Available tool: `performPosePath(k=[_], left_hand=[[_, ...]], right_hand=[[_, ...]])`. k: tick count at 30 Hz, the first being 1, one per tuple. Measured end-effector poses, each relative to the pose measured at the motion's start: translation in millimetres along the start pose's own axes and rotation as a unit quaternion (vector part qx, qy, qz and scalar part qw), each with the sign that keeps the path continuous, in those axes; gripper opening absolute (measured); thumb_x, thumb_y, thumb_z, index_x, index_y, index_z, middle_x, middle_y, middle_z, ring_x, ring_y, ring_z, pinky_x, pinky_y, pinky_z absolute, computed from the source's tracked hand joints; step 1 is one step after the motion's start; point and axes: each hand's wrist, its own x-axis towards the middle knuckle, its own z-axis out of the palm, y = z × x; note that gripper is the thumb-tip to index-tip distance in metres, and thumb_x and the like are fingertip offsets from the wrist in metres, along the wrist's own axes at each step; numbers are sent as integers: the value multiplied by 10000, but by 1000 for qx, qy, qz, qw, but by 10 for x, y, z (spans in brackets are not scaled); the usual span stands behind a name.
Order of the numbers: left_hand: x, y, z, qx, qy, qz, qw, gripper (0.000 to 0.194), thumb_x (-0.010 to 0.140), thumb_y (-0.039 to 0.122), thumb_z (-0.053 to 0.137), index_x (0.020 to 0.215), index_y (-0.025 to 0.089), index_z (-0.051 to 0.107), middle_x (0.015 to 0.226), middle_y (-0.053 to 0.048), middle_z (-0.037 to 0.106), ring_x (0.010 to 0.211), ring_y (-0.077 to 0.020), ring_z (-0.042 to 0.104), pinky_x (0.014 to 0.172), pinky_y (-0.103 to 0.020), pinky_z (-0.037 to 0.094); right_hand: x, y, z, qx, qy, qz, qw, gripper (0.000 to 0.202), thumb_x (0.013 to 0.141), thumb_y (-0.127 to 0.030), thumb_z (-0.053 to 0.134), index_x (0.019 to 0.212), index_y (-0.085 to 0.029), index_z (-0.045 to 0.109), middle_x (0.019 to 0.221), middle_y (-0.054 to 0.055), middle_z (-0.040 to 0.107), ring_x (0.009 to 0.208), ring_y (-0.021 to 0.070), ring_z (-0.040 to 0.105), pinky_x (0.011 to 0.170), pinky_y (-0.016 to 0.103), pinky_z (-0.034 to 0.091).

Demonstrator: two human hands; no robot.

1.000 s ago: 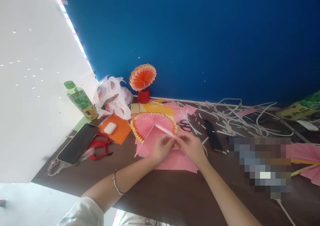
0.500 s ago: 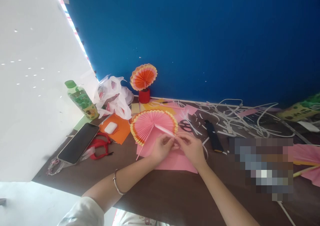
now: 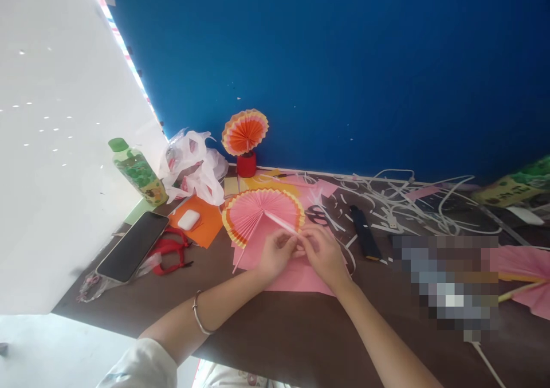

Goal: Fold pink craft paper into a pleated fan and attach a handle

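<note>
A pleated pink paper fan with an orange and yellow border is spread open on sheets of pink paper. Along its right edge a pale pink stick-like strip slants down into my fingers; a similar strip juts out at the lower left. My left hand pinches near the strip's lower end, thumb against fingers. Right beside it, my right hand grips the same end between thumb and forefinger. Both hands almost touch, and the fingers hide the strip's tip.
Left lie a phone, red straps, a white earbud case and orange paper. Behind stand a green-capped bottle, plastic bags and a paper rosette. Scissors, a black cutter and white cables lie right.
The view has shifted slightly. My hands keep their pinch on the fan's strip, with only a small movement of the right-hand fingers.
</note>
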Motion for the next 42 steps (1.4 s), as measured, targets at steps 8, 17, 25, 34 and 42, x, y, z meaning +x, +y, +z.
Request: performPosePath(k=[8, 17, 25, 34, 42], left_hand=[[8, -37, -46, 34, -7, 14, 999, 290, 703, 416, 654, 777, 148, 569, 793, -46, 627, 719, -170, 625, 722, -346, 521], [-8, 28, -7, 22, -9, 10, 1000, 307, 689, 428, 664, 751, 146, 558, 752, -36, 630, 705, -167, 633, 744, -343, 516], [-11, 38, 10, 14, -3, 3, 1000, 336, 666, 453, 673, 742, 149, 553, 737, -32, 637, 681, -166, 637, 752, -358, 517], [-17, 57, 16, 7, -6, -3, 1000, 355, 643, 460, 689, 731, 146, 547, 761, -49, 646, 692, -175, 638, 726, -346, 519], [3, 13, -8, 71, 2, 27, 997, 317, 681, 453, 656, 725, 153, 564, 765, -57, 648, 739, -183, 627, 691, -305, 503]], right_hand=[[5, 44, -56, -7, -61, -40, 997, 130, 857, -290, 436, 803, -229, 537, 997, 60, 572, 955, 198, 548, 827, 326, 443], [13, 36, -32, 20, 0, -14, 1000, 83, 823, -302, 501, 798, -228, 531, 902, 46, 598, 906, 192, 567, 815, 338, 454], [18, 40, -8, 17, 15, -16, 1000, 107, 830, -301, 478, 774, -228, 532, 884, 51, 603, 899, 202, 572, 803, 346, 457], [25, 42, -14, -2, -1, -19, 1000, 122, 840, -303, 455, 764, -232, 519, 863, 45, 593, 900, 200, 565, 811, 344, 451], [23, -71, 1, -11, 8, -11, 1000, 88, 812, -279, 470, 761, -226, 520, 1063, 76, 549, 1059, 233, 476, 912, 419, 384]])
